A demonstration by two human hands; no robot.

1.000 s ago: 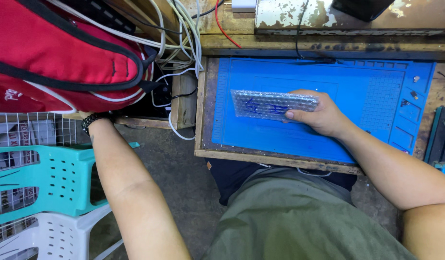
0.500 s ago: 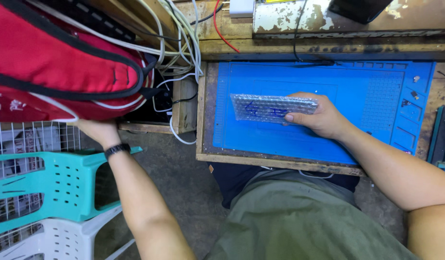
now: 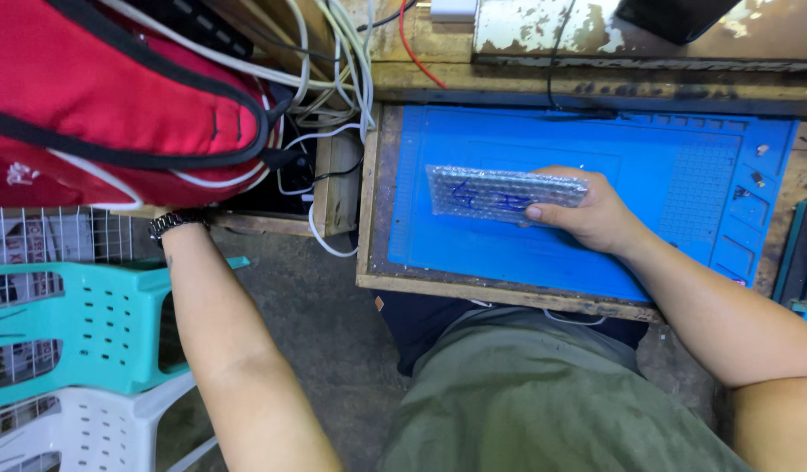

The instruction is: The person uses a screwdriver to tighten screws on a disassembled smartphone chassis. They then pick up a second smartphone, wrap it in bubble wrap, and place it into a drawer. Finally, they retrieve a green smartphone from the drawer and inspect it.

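My right hand (image 3: pixel 595 214) rests on the blue work mat (image 3: pixel 665 166) and grips the right end of a flat packet wrapped in bubble wrap (image 3: pixel 495 192), which has blue marks on it. The packet lies across the middle of the mat. My left arm reaches far left, toward the red bag (image 3: pixel 115 96). Its wrist carries a black watch (image 3: pixel 172 223) right at the bag's lower edge. The left hand itself is hidden behind the bag.
A bundle of white, black and red cables (image 3: pixel 333 61) hangs between the bag and the wooden bench (image 3: pixel 508 293). Stacked teal (image 3: pixel 71 323) and white plastic stools (image 3: pixel 89 428) and a wire rack (image 3: pixel 36 240) stand at lower left. Small parts sit in the mat's right-hand compartments (image 3: pixel 757 179).
My left hand has moved up and gone out of sight behind the red bag. My right hand and the wrapped packet stay where they were on the mat.
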